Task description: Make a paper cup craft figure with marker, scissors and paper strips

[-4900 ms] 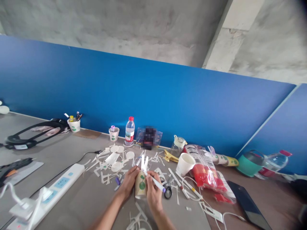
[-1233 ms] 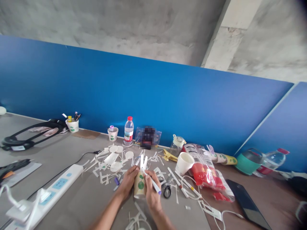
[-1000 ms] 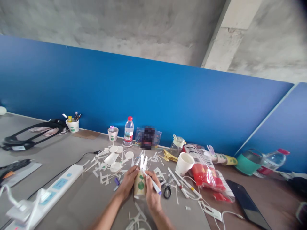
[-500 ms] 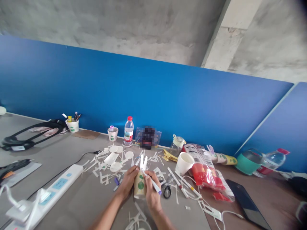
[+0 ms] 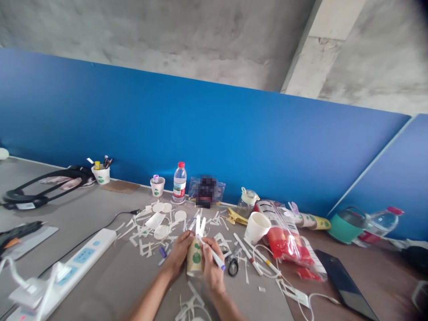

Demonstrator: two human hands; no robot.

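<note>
Between my hands stands a yellowish paper cup (image 5: 194, 262) with green leaf prints, and two white strips (image 5: 198, 225) stick up at its far end. The fingers of my left hand (image 5: 178, 255) are closed on the cup's left side. A white marker (image 5: 217, 257) with a purple end is gripped in my right hand (image 5: 212, 269), its writing end near the foot of the strips. My right hand also rests by the cup's right side. A purple marker cap (image 5: 162, 252) lies left of my left hand, and black-handled scissors (image 5: 233, 267) lie right of my right hand.
White paper scraps (image 5: 157, 225) cover the table beyond my hands. Two markers (image 5: 247, 254), a white cup (image 5: 257, 228) and red plastic packaging (image 5: 284, 232) lie to the right. A bottle (image 5: 179, 183) stands at the back; a power strip (image 5: 82, 263) lies left, a phone (image 5: 344, 285) right.
</note>
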